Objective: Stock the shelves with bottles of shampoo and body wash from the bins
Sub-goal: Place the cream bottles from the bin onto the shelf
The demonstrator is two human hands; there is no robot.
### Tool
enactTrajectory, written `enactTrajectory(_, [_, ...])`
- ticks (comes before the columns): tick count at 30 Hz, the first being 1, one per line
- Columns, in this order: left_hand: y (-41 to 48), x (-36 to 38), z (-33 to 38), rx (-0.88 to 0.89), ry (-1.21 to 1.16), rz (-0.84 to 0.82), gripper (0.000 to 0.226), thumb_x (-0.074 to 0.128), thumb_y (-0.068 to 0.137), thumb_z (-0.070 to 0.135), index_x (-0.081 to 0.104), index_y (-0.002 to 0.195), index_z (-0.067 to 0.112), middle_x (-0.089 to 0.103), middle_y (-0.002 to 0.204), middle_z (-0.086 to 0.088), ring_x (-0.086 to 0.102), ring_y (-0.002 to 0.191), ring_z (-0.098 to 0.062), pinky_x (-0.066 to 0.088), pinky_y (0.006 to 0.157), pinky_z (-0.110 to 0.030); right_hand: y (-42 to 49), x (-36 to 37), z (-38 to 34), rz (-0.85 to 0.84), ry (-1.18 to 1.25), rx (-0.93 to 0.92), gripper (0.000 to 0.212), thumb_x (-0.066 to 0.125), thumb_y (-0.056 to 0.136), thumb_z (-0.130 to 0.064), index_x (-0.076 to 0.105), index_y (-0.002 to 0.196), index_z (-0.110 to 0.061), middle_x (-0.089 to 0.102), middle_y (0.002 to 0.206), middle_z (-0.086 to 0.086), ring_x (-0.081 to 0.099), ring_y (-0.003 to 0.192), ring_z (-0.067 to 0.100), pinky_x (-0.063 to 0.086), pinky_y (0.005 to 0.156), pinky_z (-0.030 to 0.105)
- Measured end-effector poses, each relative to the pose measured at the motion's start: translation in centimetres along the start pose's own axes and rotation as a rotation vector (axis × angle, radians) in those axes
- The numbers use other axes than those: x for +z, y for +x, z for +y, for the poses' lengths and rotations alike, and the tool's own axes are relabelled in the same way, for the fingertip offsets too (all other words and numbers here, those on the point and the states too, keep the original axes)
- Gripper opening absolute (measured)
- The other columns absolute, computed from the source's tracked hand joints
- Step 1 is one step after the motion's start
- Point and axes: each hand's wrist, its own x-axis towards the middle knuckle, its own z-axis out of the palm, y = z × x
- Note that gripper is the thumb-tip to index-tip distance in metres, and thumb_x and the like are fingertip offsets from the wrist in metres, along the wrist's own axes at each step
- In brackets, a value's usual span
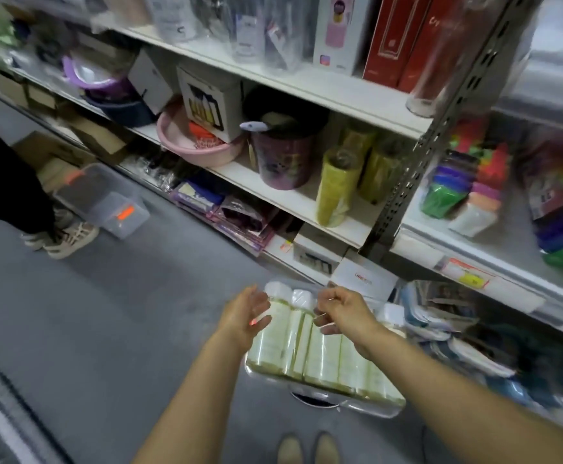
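Observation:
A clear plastic bin [367, 405] sits on the grey floor in front of me, packed with several pale green bottles [323, 356] with white caps lying side by side. My left hand [245, 316] hovers over the bin's left end with fingers spread and nothing in it. My right hand [342, 311] hangs above the bottle caps with its fingers curled loosely; I cannot tell whether it touches a bottle. Yellow-green bottles [337, 189] stand on the white middle shelf [293, 199] above.
Shelves hold a pink basin [199, 145], a dark patterned bin [282, 155], red boxes [404, 38] and coloured packs [464, 182]. A lidded clear bin [102, 199] lies on the floor at left beside another person's legs [15, 182]. My feet [307, 450] stand near the bin.

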Motion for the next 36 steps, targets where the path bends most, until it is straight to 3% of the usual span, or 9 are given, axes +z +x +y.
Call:
enactTrajectory(5, [4.9,-1.7,-3.6,-0.039,0.118,0.11,0.011,0.056,0.096,0.02,0.065,0.094,0.012,0.059,0.095,-0.005,0.053,0.082,-0.017,0.046,0.068,-0.03,4.7,3.3,5.6,-0.057,0.013,0.18,0.009,0.055,0.096,-0.007,0.061,0.103,-0.009,0.056,0.086,0.008,0.055,0.075,0.022,0.05,0.066,0.028])
enactTrajectory(9, [8.1,-2.2,-5.7,-0.072,0.195,0.131,0.037,0.055,0.097,0.019,0.06,0.13,0.003,0.063,0.104,-0.016,0.052,0.078,-0.018,0.043,0.074,-0.028,7.7,5.6,9.1,-0.087,0.014,0.289,0.012,0.054,0.096,-0.01,0.061,0.105,-0.012,0.047,0.085,0.007,0.046,0.074,0.021,0.044,0.069,0.03])
enactTrajectory(12, [9.6,-2.3,-6.5,-0.072,0.26,0.155,0.034,0.049,0.102,0.017,0.055,0.133,0.006,0.057,0.089,-0.003,0.049,0.071,-0.013,0.036,0.056,-0.026,9.6,7.0,10.9,-0.099,0.0,0.347,0.007,0.051,0.095,-0.015,0.058,0.094,-0.016,0.043,0.078,0.003,0.041,0.067,0.018,0.043,0.072,0.031])
enactTrajectory(15, [11.1,-2.7,-7.3,-0.08,0.305,0.142,0.033,0.048,0.103,0.018,0.053,0.133,0.005,0.058,0.087,-0.002,0.052,0.07,-0.014,0.037,0.053,-0.026,11.1,8.2,11.9,-0.081,0.009,0.391,0.008,0.049,0.097,-0.022,0.054,0.091,-0.019,0.045,0.079,0.0,0.044,0.07,0.018,0.045,0.071,0.028])
enactTrajectory(20, [12.5,-3.5,-9.0,-0.098,0.413,0.062,0.031,0.05,0.101,0.019,0.057,0.125,0.0,0.06,0.08,-0.006,0.058,0.064,-0.019,0.045,0.049,-0.025,12.4,10.2,13.7,-0.088,0.06,0.392,0.028,0.046,0.099,-0.027,0.06,0.119,-0.013,0.065,0.116,0.007,0.061,0.11,0.028,0.049,0.097,0.041])
enactTrajectory(23, [13.0,-3.9,-9.4,-0.074,0.437,0.075,0.018,0.054,0.098,0.017,0.061,0.109,0.004,0.062,0.08,-0.007,0.06,0.062,-0.018,0.045,0.04,-0.019,12.2,11.1,14.3,-0.068,0.121,0.392,0.028,0.049,0.099,-0.024,0.06,0.122,-0.014,0.068,0.114,0.006,0.065,0.103,0.024,0.054,0.081,0.035])
enactTrajectory(27, [13.7,-4.3,-9.8,-0.068,0.434,0.034,0.042,0.074,0.088,0.032,0.064,0.118,0.006,0.074,0.101,-0.011,0.073,0.083,-0.027,0.061,0.065,-0.033,11.9,11.0,14.2,-0.028,0.138,0.384,0.024,0.049,0.098,-0.015,0.059,0.12,-0.015,0.069,0.107,0.004,0.065,0.089,0.017,0.044,0.06,0.026])
enactTrajectory(29, [13.6,-4.2,-10.1,-0.081,0.464,0.022,0.056,0.082,0.079,0.04,0.064,0.121,0.008,0.074,0.107,-0.01,0.074,0.09,-0.028,0.062,0.079,-0.04,11.6,10.5,14.2,-0.028,0.134,0.375,0.026,0.048,0.097,-0.01,0.06,0.12,-0.012,0.07,0.107,0.008,0.067,0.091,0.021,0.047,0.059,0.027])
enactTrajectory(36, [11.8,-3.6,-10.9,-0.149,0.366,0.004,0.071,0.089,0.071,0.035,0.051,0.126,0.009,0.071,0.112,-0.013,0.072,0.093,-0.031,0.06,0.083,-0.049,9.5,8.8,13.0,-0.017,0.144,0.323,0.027,0.043,0.094,0.001,0.063,0.11,-0.009,0.07,0.1,0.01,0.07,0.086,0.025,0.061,0.073,0.041])
